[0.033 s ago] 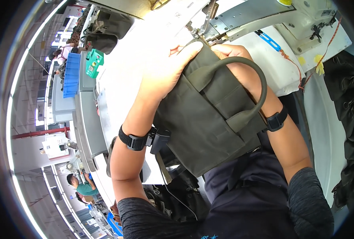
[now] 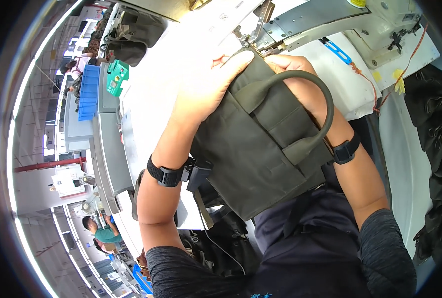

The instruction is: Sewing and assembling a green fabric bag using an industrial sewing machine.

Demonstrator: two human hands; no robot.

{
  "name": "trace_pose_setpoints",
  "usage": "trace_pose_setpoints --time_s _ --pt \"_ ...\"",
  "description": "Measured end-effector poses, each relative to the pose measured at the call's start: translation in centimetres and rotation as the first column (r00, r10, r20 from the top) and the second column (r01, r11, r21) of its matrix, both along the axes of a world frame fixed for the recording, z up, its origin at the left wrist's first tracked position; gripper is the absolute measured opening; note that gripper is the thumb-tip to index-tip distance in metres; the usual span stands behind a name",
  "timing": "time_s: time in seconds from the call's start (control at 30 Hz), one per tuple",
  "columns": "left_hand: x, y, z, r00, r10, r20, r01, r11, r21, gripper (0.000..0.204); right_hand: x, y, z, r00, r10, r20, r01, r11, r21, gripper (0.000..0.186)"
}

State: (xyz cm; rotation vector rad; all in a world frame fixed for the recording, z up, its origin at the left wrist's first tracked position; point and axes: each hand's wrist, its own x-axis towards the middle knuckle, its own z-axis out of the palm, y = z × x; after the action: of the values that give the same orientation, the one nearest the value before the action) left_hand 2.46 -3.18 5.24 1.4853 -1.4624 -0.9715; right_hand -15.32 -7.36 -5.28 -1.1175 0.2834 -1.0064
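An olive-green fabric bag (image 2: 245,179) with a looped handle (image 2: 322,94) lies tilted in front of me, its top edge at the needle area of a sewing machine (image 2: 300,22). My left hand (image 2: 208,92) grips the bag's upper left edge, thumb on the fabric and fingers curled, close to the machine's presser foot (image 2: 250,42). My right hand (image 2: 300,79) holds the upper right edge beside a zipper, partly behind the handle, its fingers bent near the presser foot. A black wristband is on each of my wrists, the left one carrying a small black device.
Blue thread snips (image 2: 335,49) on a cord lie right of the machine. Dark bags (image 2: 134,37), a green box (image 2: 116,77) and blue bins (image 2: 86,94) are at the upper left. A co-worker in green (image 2: 104,233) sits at lower left. Dark fabric pieces (image 2: 429,149) hang at right.
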Motion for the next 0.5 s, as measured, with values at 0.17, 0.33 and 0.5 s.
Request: trace_pose_setpoints --time_s 0.17,0.33,0.5 --pt "0.33 -0.29 0.73 0.992 -0.026 0.123 0.022 0.999 0.032 0.020 0.46 -0.09 -0.13 1.000 -0.029 -0.006 0.029 0.999 -0.023 0.017" --pt "0.12 -0.30 0.63 0.999 -0.038 0.009 0.038 0.997 0.066 0.019 0.01 -0.22 0.70 0.998 0.054 0.012 -0.054 0.998 -0.014 0.019" --pt "0.19 -0.46 0.53 0.997 -0.055 0.051 0.052 0.997 0.059 0.015 -0.29 -0.27 0.73 0.989 0.120 0.083 -0.123 0.992 0.032 0.021"
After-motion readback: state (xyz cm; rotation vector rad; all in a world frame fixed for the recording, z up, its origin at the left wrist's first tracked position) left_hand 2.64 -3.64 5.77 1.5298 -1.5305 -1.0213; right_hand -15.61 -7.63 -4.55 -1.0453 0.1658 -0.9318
